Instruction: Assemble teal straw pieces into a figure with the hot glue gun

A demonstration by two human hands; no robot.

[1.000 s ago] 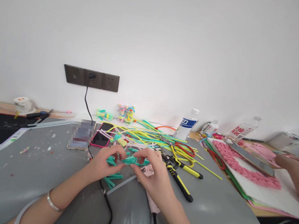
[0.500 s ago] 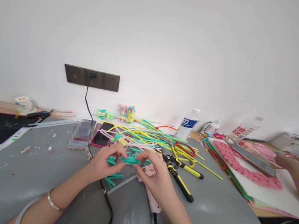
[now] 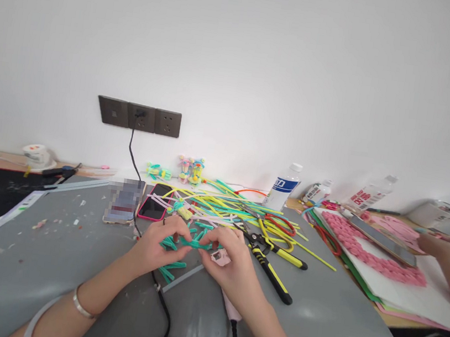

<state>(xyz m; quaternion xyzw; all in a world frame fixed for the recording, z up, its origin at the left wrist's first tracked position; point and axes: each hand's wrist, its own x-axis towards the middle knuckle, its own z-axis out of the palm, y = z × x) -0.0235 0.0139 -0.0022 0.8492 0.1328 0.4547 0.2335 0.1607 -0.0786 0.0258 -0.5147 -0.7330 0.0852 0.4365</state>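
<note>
Between my two hands is a short piece of teal pipe cleaner (image 3: 196, 242). My left hand (image 3: 162, 242) pinches its left end between thumb and fingertips. Its right part is pinched by my right hand (image 3: 229, 255), whose fingers hide some of it. Cut teal pipe cleaner pieces (image 3: 171, 270) lie on the table beside and under my left hand. Below my right hand, and partly covered by it, rests a pink glue gun (image 3: 232, 306) with a translucent glue stick (image 3: 183, 278) sticking out to the left.
Yellow-handled pliers (image 3: 272, 275) and red-handled scissors (image 3: 284, 224) lie to the right, by long yellow pipe cleaners (image 3: 228, 202). Behind stands a bottle (image 3: 282, 190). Phones (image 3: 155, 203) lie at the left. A black cord (image 3: 164, 316) runs in front. Another person's hand (image 3: 442, 249) is far right.
My hands have drawn slightly closer together, and my right fingers have shifted left along the teal pipe cleaner. The things on the table stay where they were.
</note>
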